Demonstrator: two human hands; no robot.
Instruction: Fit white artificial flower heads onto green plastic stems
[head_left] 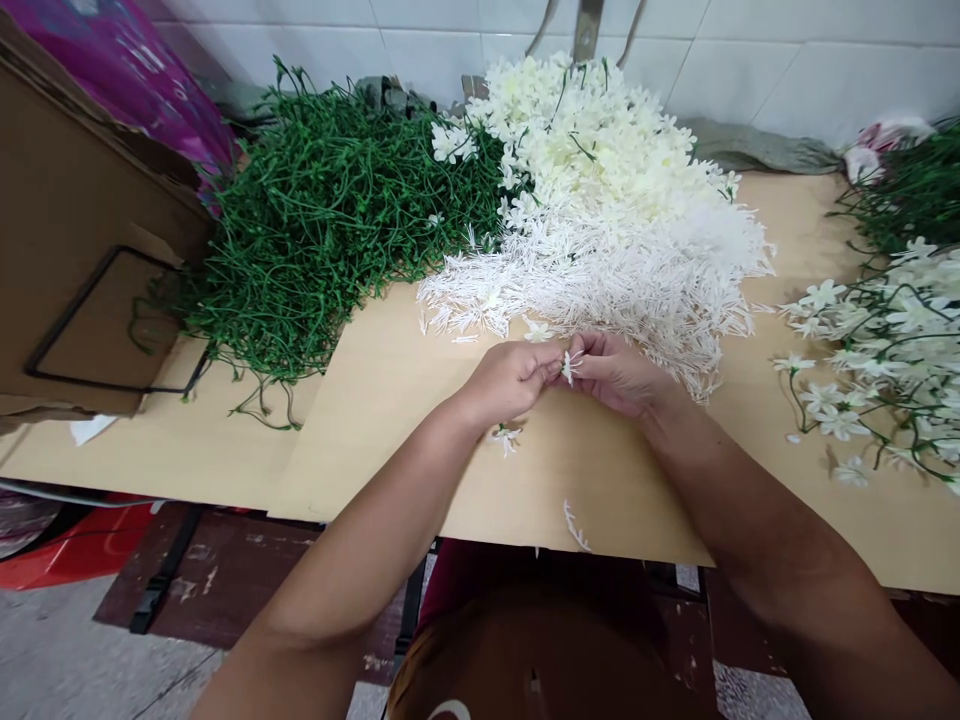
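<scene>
Left hand [514, 382] and right hand [616, 374], close together, pinch a small white flower [568, 368].

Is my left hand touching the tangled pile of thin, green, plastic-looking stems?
Apart: the head view shows bare tan board between your left hand and the green pile.

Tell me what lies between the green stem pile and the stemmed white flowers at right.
The head view shows white blossoms and thin white pieces, then a strip of board.
</scene>
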